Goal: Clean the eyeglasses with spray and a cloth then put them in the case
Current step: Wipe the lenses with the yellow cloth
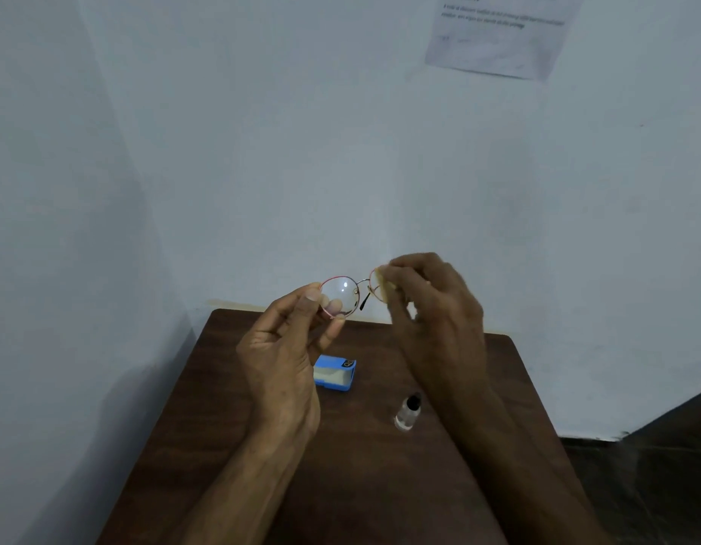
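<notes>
Left hand [286, 348] pinching round red wire-rimmed eyeglasses [350, 295], right hand [431, 308] pressing pale yellow cloth [382, 287] on lens, above dark wooden table [380, 485]

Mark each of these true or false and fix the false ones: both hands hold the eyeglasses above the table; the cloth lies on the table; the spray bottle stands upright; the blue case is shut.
1. True: the left hand and right hand hold the eyeglasses above the table.
2. False: the cloth is pressed on one lens by the right hand.
3. True: the spray bottle stands upright.
4. False: the blue case lies open.
</notes>
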### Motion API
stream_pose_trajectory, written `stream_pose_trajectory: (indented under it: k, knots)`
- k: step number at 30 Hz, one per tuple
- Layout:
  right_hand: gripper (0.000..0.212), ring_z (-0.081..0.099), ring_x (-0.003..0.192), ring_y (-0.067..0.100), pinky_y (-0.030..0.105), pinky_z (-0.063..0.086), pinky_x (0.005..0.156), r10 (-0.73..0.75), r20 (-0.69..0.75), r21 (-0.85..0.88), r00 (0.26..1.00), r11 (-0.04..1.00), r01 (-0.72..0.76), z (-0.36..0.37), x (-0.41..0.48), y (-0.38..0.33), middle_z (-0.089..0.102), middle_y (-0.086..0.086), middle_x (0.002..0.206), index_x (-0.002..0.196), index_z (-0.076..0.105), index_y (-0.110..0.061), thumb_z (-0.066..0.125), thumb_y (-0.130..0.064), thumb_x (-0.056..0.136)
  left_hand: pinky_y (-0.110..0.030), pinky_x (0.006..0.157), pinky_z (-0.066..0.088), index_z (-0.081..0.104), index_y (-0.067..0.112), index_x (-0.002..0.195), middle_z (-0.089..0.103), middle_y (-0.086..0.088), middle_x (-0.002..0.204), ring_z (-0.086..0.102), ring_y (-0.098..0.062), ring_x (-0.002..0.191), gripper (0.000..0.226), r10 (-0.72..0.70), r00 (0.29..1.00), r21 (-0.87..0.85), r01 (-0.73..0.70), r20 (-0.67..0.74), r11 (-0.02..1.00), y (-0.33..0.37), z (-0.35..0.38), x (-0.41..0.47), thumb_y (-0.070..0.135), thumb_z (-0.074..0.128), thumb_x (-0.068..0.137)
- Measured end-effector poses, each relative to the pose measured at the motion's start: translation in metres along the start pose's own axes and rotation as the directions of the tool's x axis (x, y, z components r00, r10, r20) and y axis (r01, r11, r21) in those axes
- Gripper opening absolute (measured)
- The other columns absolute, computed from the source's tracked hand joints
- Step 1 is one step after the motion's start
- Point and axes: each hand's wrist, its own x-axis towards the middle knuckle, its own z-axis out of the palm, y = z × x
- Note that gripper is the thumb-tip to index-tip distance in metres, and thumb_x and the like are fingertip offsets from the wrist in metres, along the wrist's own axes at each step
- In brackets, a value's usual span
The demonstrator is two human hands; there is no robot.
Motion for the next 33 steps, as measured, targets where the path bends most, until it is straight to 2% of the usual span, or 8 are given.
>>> stream_pose_trajectory:
  k: [3,8,13,17,22,24,28,33]
  knots:
    - [0.017,0.066,0.089,0.023,0.037,0.055,0.07,-0.057,0.051,0.039,0.997,0.998,0.055,-0.007,-0.013,-0.002,0.071,0.0,0.111,0.103,0.077,-0.014,0.069,-0.004,0.092,-0.03,0.075,0.063,0.078,0.008,0.102,0.079,-0.007,0.089,0.078,-0.02,0.083,0.023,0.005,1.0,-0.011,-0.005,-0.001,1.0,-0.001,0.006,0.001,0.02,0.076,0.083]
    - [0.007,0.064,0.083,0.021,0.042,0.054,0.065,0.068,-0.028,0.026,0.997,0.997,-0.067,-0.011,0.007,0.024,0.069,-0.004,0.107,0.1,0.076,-0.016,0.072,-0.011,0.097,-0.03,0.073,0.064,0.078,0.009,0.101,0.08,-0.005,0.086,0.079,-0.021,0.082,0.021,0.024,1.0,0.003,-0.024,0.011,1.0,-0.008,0.014,-0.002,0.019,0.075,0.082]
    - [0.018,0.064,0.086,0.021,0.038,0.053,0.066,-0.035,0.029,0.013,0.999,0.999,0.035,-0.013,-0.003,0.016,0.072,-0.003,0.11,0.101,0.077,-0.015,0.075,-0.001,0.09,-0.03,0.072,0.064,0.078,0.008,0.1,0.079,-0.006,0.085,0.078,-0.02,0.079,0.022,0.038,0.999,-0.001,-0.038,-0.002,0.999,-0.011,0.018,-0.002,0.019,0.076,0.082]
    - [0.013,0.065,0.087,0.022,0.042,0.056,0.068,0.054,-0.027,0.018,0.998,0.998,-0.053,-0.008,0.013,0.035,0.072,-0.004,0.109,0.098,0.078,-0.015,0.077,-0.004,0.09,-0.03,0.073,0.064,0.077,0.005,0.103,0.079,-0.005,0.085,0.078,-0.021,0.08,0.025,0.048,0.999,0.014,-0.048,-0.003,0.999,-0.017,0.019,-0.006,0.019,0.075,0.083]
    - [0.006,0.066,0.089,0.017,0.027,0.052,0.073,-0.001,0.03,0.084,1.0,0.996,-0.002,-0.013,0.002,0.012,0.071,-0.005,0.11,0.095,0.077,-0.018,0.073,-0.016,0.091,-0.033,0.075,0.065,0.077,0.005,0.104,0.08,-0.005,0.087,0.078,-0.02,0.08,0.023,0.059,0.998,0.034,-0.058,-0.034,0.998,-0.018,0.023,-0.006,0.018,0.076,0.085]
    - [0.002,0.066,0.088,0.018,0.032,0.054,0.072,0.017,0.033,0.108,0.999,0.994,-0.021,-0.016,-0.002,0.015,0.07,-0.005,0.108,0.093,0.076,-0.017,0.075,-0.014,0.093,-0.032,0.075,0.064,0.077,0.004,0.105,0.079,-0.006,0.087,0.078,-0.021,0.081,0.028,0.059,0.998,0.025,-0.058,-0.038,0.998,-0.019,0.023,-0.007,0.021,0.076,0.083]
    - [0.01,0.065,0.085,0.021,0.04,0.054,0.067,0.104,-0.014,0.071,0.995,0.992,-0.103,-0.013,0.013,0.028,0.068,-0.005,0.102,0.091,0.07,-0.016,0.074,-0.007,0.091,-0.03,0.073,0.064,0.076,0.005,0.104,0.079,-0.005,0.085,0.078,-0.022,0.081,0.028,0.055,0.998,0.023,-0.054,-0.019,0.998,-0.022,0.026,-0.01,0.021,0.076,0.081]
    - [0.02,0.063,0.085,0.021,0.038,0.053,0.067,0.004,0.043,0.054,0.999,0.998,-0.007,-0.012,0.001,0.019,0.069,-0.002,0.103,0.097,0.072,-0.014,0.073,0.003,0.088,-0.029,0.072,0.064,0.077,0.006,0.105,0.081,-0.006,0.088,0.08,-0.023,0.083,0.018,0.047,0.998,0.047,-0.046,-0.029,0.998,-0.022,0.028,-0.009,0.014,0.075,0.088]
